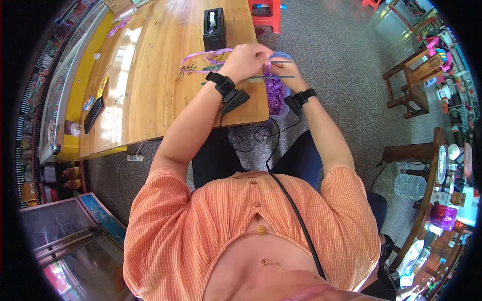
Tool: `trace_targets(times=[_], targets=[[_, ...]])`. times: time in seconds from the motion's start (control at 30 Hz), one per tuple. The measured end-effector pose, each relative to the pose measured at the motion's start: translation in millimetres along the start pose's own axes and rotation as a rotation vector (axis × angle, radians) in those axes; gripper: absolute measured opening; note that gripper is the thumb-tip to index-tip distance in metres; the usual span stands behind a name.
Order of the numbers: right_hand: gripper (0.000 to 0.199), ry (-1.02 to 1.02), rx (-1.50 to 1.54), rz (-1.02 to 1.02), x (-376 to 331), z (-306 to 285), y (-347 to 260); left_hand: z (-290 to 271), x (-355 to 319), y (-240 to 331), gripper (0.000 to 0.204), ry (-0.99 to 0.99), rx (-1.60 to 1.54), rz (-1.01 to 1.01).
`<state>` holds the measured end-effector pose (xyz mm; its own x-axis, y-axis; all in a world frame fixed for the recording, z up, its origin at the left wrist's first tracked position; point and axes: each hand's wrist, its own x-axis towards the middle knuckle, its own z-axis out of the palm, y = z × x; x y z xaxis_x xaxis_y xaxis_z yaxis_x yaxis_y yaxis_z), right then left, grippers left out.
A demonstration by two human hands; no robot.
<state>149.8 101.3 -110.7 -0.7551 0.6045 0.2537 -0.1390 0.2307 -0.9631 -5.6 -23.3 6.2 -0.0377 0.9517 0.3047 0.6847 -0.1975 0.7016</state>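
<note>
My left hand (246, 61) is closed above the table's right edge, fingertips pinched on a purple ribbon (190, 59). The ribbon's loop trails left over the wooden table (150, 65). Close against it, my right hand (290, 71) is also closed, with the ribbon's purple end between its fingers. Two thin dark blue-green rods (282, 77) stick out rightward by my hands; their kind is unclear, and my left hand hides their middles. Below my hands, a clear plastic tub (287, 98) holds many small purple pieces (274, 93).
A black tape dispenser (215, 31) stands on the table beyond my left hand. Far left lie a black phone (94, 114) and a yellow card (102, 86). Black cables (277, 131) hang from my wrist bands. A red stool (266, 17) and wooden chair (414, 83) stand on the floor.
</note>
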Motion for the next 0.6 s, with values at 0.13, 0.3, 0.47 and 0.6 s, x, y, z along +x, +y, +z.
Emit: trace_targets(times=[0.13,0.3,0.47,0.6], targets=[[0.015,0.032,-0.007,0.014,-4,2,4,-6,-2,-5,0.023,-0.022,0.199,0.018],[0.013,0.071,-0.053,-0.056,-21,13,10,-4,-7,-11,0.026,-0.139,0.384,0.199],[0.017,0.065,-0.306,0.272,-67,19,50,-2,-3,-8,0.027,-0.18,0.395,0.184],[0.016,0.175,-0.008,0.605,-123,47,50,-1,-7,-13,0.028,-0.151,0.4,0.181]])
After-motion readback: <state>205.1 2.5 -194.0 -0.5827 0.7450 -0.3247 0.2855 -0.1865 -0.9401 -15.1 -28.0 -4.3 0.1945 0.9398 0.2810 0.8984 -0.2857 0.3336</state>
